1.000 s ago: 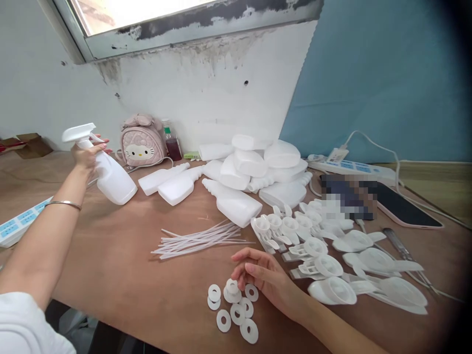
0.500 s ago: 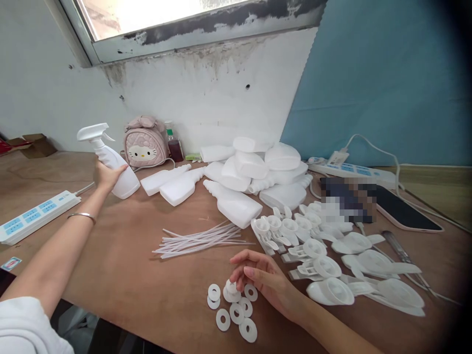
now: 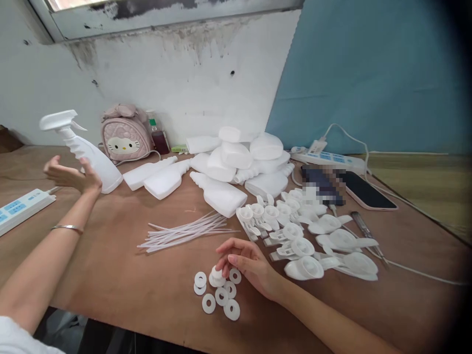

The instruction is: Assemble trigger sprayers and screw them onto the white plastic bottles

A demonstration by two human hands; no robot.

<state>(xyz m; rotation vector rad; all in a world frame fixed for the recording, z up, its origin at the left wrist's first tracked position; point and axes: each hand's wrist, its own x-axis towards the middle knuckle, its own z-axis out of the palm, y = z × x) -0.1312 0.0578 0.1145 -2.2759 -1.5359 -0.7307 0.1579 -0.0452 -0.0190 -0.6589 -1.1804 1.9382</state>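
Note:
At the left, a white spray bottle (image 3: 92,160) with a trigger head stands on the table, leaning in the wide view. Just beside it is my left hand (image 3: 75,177), open, palm turned up and fingers apart, the thumb overlapping the bottle's side. Over a small group of white ring washers (image 3: 208,303) hangs my right hand (image 3: 254,268), loosely curled with its fingers apart. Its fingertips are at a small white round piece (image 3: 217,274) on the washers; whether they touch it is unclear. Beyond lie thin white tubes (image 3: 184,233).
White bottles (image 3: 224,194) are heaped by the wall. White trigger-head parts (image 3: 304,268) spread at the right, near a screwdriver (image 3: 365,231) and a phone (image 3: 368,191). Power strips (image 3: 25,209) lie at left and back right. A pink bag (image 3: 125,135) stands behind the spray bottle.
My left hand has let go of the spray bottle and opened beside it. The whole view has shifted, so things appear farther left. My right hand keeps its place over the washers.

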